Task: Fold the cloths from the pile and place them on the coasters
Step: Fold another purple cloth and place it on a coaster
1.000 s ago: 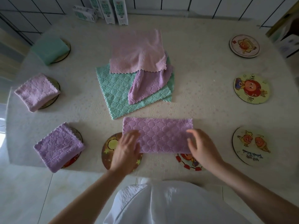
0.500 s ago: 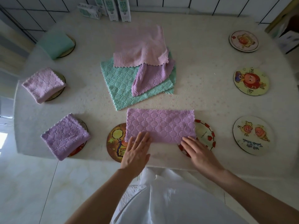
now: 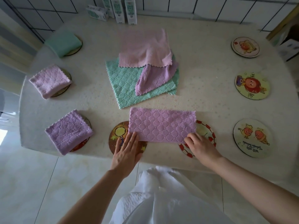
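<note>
At the near edge of the counter (image 3: 202,88), a purple cloth (image 3: 162,125) folded into a long strip lay flat, its ends overlapping a star coaster (image 3: 115,135) and a red-rimmed coaster (image 3: 209,132). The person's left hand (image 3: 127,151) rested on its near left corner, grip apart with fingers straight, while the right hand (image 3: 202,147) had its grip clamped on the near right corner, fingers curled over the edge. Just behind sat the pile (image 3: 129,81) of pink, purple and green cloths, with three folded cloths (image 3: 68,131) on coasters along the left.

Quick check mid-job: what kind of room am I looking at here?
Likely a home kitchen or dining corner: a cloth-covered table set with cartoon coasters, cartons against a tiled wall.
</note>
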`<state>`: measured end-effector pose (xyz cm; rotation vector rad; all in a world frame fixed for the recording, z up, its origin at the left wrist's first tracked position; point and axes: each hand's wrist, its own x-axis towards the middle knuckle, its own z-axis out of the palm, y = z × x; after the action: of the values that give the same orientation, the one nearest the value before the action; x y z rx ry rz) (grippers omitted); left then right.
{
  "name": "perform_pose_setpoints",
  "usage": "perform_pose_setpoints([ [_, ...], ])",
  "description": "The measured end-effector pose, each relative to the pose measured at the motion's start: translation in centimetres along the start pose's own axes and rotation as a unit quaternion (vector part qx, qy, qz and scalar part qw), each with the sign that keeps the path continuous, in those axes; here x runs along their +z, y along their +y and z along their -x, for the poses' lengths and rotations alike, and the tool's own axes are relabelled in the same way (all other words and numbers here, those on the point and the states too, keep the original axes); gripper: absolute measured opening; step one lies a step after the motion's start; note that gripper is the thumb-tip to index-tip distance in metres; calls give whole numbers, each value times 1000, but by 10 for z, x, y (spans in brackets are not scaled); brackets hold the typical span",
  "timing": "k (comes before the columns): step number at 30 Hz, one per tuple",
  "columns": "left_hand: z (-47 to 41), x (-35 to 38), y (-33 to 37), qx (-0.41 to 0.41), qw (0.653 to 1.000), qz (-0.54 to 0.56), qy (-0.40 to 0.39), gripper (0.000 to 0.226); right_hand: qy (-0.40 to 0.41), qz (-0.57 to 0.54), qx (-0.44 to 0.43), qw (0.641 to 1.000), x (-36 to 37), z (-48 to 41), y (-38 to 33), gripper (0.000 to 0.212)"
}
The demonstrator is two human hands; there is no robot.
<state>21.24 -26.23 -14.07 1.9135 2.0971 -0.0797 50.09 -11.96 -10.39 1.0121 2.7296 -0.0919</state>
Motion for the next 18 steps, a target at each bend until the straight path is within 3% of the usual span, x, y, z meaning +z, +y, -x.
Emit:
perform_pose_setpoints([
  [6, -5, -8, 21, -61, 998, -14, -6, 64, -22, 44, -28, 998, -10, -11, -1, 67],
  [10, -14, -11, 65, -154, 988, 20, 17, 75, 58, 32, -55, 996, -6, -15, 10, 38],
  [18, -46, -7, 171, -105, 984, 130, 64, 74, 148, -91, -192, 966, -23, -6, 37, 21],
])
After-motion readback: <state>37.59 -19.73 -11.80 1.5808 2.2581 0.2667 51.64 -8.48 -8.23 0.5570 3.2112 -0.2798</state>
